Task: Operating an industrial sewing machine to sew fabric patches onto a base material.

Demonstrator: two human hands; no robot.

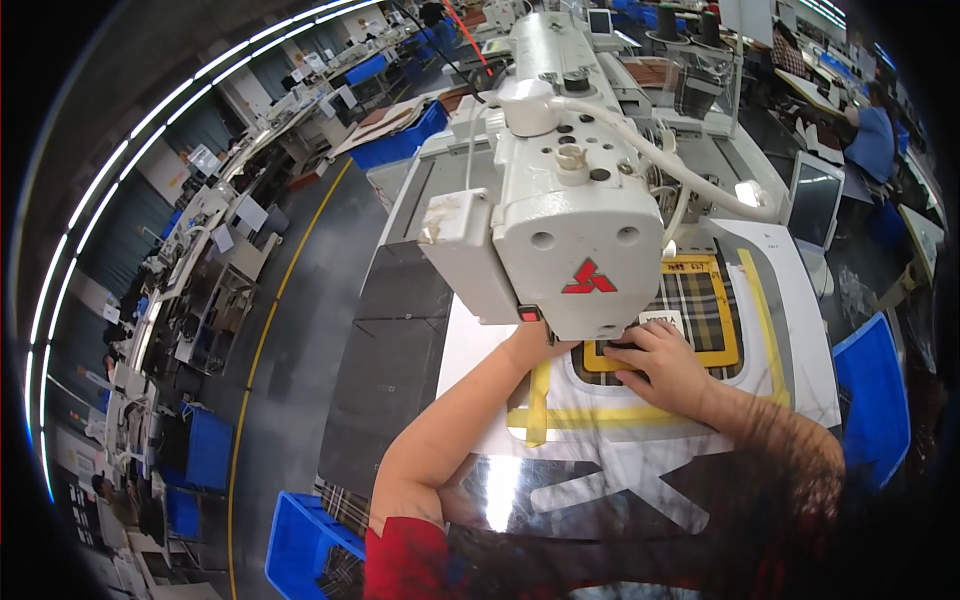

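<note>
My right hand lies with its fingers stretched out and apart on the near part of a yellow frame. Inside that frame is dark plaid fabric, with a small white label beside my right fingers. My left hand reaches under the white sewing machine head; its fingers are hidden behind the machine. Needle and presser foot are hidden too. Around the fabric lies a clear template sheet edged with yellow tape, over a white board.
A shiny metal plate forms the near table edge, with a dark table panel to the left. Blue bins stand at the lower left and at the right. A tablet-like screen stands at the right. Other workstations and people are farther off.
</note>
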